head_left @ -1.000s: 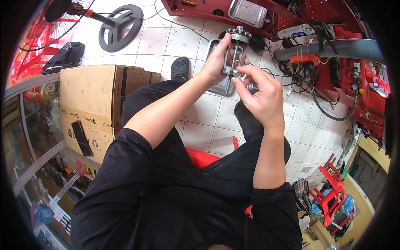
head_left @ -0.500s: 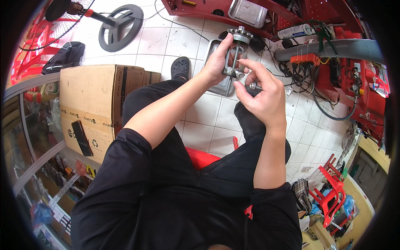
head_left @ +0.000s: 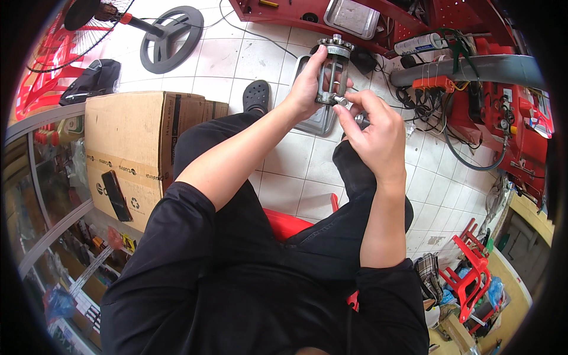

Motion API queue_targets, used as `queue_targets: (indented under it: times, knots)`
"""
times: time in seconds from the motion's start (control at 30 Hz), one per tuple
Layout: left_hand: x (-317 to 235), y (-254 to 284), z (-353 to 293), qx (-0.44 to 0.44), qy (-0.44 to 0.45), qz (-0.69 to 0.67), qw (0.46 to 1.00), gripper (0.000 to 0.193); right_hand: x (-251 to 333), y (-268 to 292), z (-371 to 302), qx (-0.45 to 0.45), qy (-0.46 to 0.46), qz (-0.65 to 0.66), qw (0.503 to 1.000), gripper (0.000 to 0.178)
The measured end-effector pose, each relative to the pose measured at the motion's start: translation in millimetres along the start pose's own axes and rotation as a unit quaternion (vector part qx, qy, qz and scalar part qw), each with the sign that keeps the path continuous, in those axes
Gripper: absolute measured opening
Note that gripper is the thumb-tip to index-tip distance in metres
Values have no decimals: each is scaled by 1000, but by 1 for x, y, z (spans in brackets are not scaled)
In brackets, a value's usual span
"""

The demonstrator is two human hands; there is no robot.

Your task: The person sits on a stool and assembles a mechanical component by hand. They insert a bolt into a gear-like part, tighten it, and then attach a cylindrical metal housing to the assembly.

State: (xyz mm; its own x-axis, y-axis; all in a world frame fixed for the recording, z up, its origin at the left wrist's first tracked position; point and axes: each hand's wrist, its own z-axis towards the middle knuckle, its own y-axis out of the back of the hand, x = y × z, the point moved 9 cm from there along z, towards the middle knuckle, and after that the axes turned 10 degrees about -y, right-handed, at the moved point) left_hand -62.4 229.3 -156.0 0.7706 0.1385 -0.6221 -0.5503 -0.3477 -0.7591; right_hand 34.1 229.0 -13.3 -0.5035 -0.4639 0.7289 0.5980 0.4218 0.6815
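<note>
My left hand point(head_left: 305, 92) is wrapped round the side of a metal cage-like part point(head_left: 329, 70), held upright in front of me over the floor. It has a ring with several knobs or bolt heads on top, upright bars and a metal foot below. My right hand point(head_left: 378, 133) is closed at its lower end, thumb and forefinger pinching a small shiny metal fitting point(head_left: 342, 101) there. Another short grey metal piece point(head_left: 361, 121) shows by the right palm; whether the hand holds it I cannot tell. Behind the part lies a grey metal tray point(head_left: 321, 122) on the floor.
A cardboard box point(head_left: 127, 127) with a phone point(head_left: 116, 195) on it stands to my left. A round black fan base point(head_left: 171, 40) is farther off. Red workshop cabinets point(head_left: 284, 18), an orange power strip point(head_left: 433, 84) and tangled cables are ahead and right. A red stool point(head_left: 287, 223) is beneath me.
The cage-like part has turned a little in my left hand, so its open side faces differently. My right thumb and forefinger have closed onto the small fitting at its foot.
</note>
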Motion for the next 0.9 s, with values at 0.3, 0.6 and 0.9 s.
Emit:
queue_targets:
  times: [0.3,0.6,0.9]
  knots:
    - [-11,1,5,-2,-45,18,999,45,-12,7,6,-33,-24,-46,998,18]
    - [-17,-1,4,9,-64,5,998,39,-27,12,9,-9,-129,-45,991,26]
    - [-16,0,4,11,-53,-20,998,40,-37,6,8,17,-129,-29,991,23]
